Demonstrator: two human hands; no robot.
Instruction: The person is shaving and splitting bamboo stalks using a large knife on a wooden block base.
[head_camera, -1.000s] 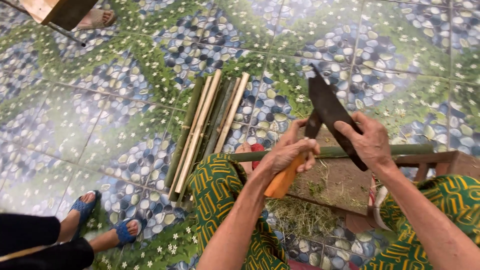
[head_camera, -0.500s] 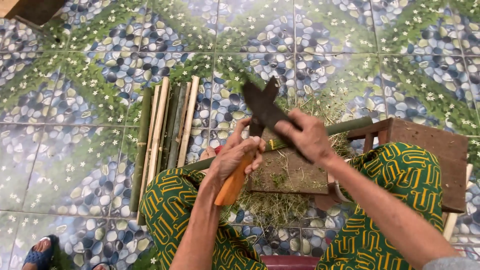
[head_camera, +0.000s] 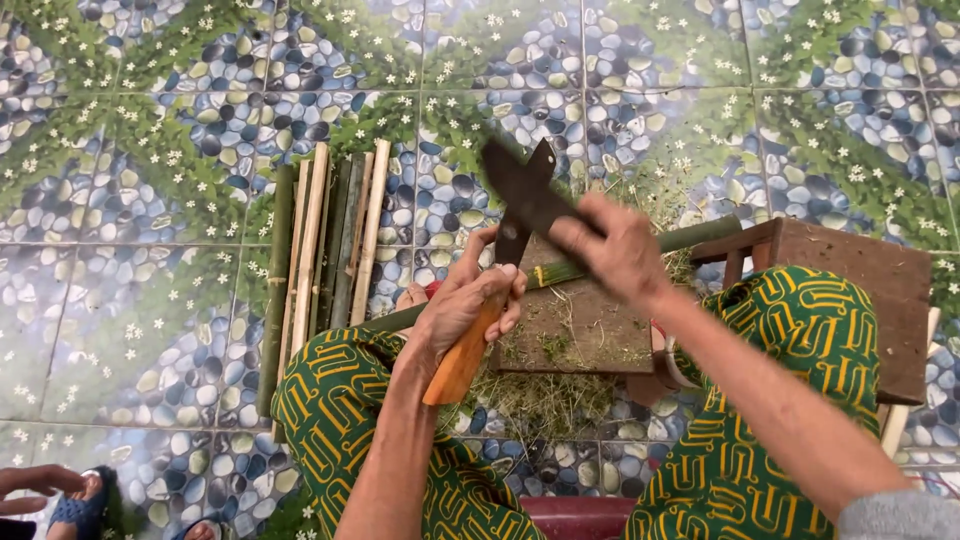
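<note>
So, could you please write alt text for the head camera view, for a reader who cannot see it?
Seen from above, a seated person's left hand grips a knife's orange handle while the right hand holds a dark blade over a green bamboo stick lying across a wooden block. Split bamboo strips lie on the pebble-patterned tile floor.

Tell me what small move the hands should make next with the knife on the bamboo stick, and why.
Probably a short push of the knife along the bamboo stick. The left hand already has its grip on the orange handle, the right hand presses near the blade, and the stick lies across the wooden block, with green shavings below it.
</note>
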